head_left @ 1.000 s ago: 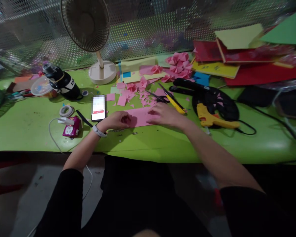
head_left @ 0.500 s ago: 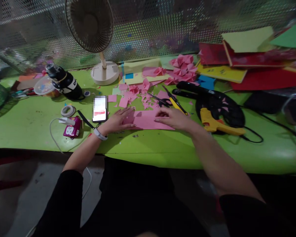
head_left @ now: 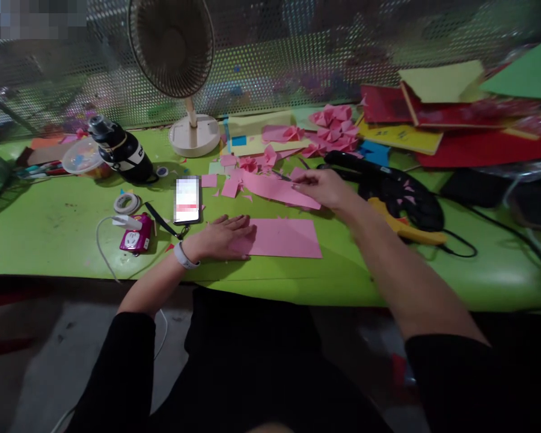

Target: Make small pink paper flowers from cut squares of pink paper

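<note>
My left hand lies flat with its fingers stretched out, pressing on the left end of a pink sheet of paper near the table's front edge. Farther back, my right hand pinches the right part of a narrower pink paper strip, which bows a little above the table. Beneath and behind that strip lie pink paper scraps and folded pink paper flowers. The scissors behind my right hand are mostly covered.
Left of my hands are a phone, a purple power adapter, a tape roll and a black bottle. A fan stands behind. At right lie a yellow glue gun with its cord and stacked coloured paper.
My right hand has lifted a pink strip away from the sheet and carried it back over the scraps. The left hand and the sheet beneath it are nearer the front edge.
</note>
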The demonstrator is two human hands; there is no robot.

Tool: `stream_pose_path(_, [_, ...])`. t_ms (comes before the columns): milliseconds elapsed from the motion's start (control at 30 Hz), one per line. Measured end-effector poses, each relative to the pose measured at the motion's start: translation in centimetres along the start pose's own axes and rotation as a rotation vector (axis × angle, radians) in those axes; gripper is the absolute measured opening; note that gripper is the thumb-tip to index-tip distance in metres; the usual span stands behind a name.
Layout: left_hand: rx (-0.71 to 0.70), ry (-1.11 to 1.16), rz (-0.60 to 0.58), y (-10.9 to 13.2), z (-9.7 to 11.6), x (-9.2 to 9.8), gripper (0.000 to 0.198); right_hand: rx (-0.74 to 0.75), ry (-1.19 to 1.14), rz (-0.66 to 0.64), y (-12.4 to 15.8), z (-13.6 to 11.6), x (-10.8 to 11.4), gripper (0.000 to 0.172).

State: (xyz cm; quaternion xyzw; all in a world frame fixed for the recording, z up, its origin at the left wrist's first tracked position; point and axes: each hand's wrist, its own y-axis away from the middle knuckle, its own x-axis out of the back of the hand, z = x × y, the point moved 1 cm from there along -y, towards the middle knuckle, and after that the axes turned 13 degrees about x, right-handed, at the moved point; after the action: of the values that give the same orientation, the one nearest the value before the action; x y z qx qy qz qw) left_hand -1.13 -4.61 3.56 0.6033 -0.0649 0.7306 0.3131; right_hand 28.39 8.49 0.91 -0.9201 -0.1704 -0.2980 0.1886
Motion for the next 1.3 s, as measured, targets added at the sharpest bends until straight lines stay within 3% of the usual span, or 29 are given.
stream_pose_path(100, [-0.012, 0.021, 0.049, 0.1, 0.2, 0.5, 0.07, -0.035, 0.014, -0.08, -0.6, -0.6, -0.3, 0.031])
stream_pose_path(200, [-0.011, 0.051, 0.11, -0.2, 0.4, 0.7, 0.063, -0.01, -0.069, -0.136, 0.1, -2.8, 0.7, 0.035])
stream_pose_path(300, [0.006, 0.055, 0.124, -0.5, 0.4, 0.8, 0.059, 0.049, -0.224, -0.032, 1.0, -5.6, 2.1, 0.04])
stream_pose_path(367, [0.016, 0.071, 0.12, -0.6, 0.4, 0.8, 0.058, 0.077, -0.277, -0.05, 0.9, -6.7, 2.4, 0.037])
stream_pose_path(500, [0.037, 0.132, 0.126, -0.6, 0.3, 0.8, 0.064, 0.071, -0.145, -0.135, -0.3, -5.0, 1.5, 0.026])
stream_pose_path(633, [0.048, 0.183, 0.154, -0.7, -0.1, 0.6, 0.069, 0.009, 0.301, -0.197, -1.0, -1.9, 0.5, 0.017])
stream_pose_path(733, [0.054, 0.195, 0.16, -0.9, -0.4, 0.4, 0.066, -0.018, 0.469, -0.229, -0.8, -1.7, 0.1, 0.021])
stream_pose_path(900, [0.064, 0.2, 0.159, -1.0, -0.3, 0.7, 0.067, 0.104, 0.487, -0.169, 0.2, -4.1, -0.1, 0.029])
stream_pose_path(1067, [0.085, 0.197, 0.134, -0.9, -0.1, 1.1, 0.07, 0.17, 0.379, -0.494, 3.2, -4.8, -0.6, 0.041])
stream_pose_path(1167, [0.058, 0.217, 0.129, -1.0, -0.2, 1.0, 0.073, 0.11, 0.412, -0.494, 4.6, -4.1, -0.8, 0.05])
stream_pose_path(1300, [0.061, 0.24, 0.208, -1.4, -0.3, 0.8, 0.074, 0.051, 0.373, -0.539, 4.9, -3.5, -1.1, 0.047])
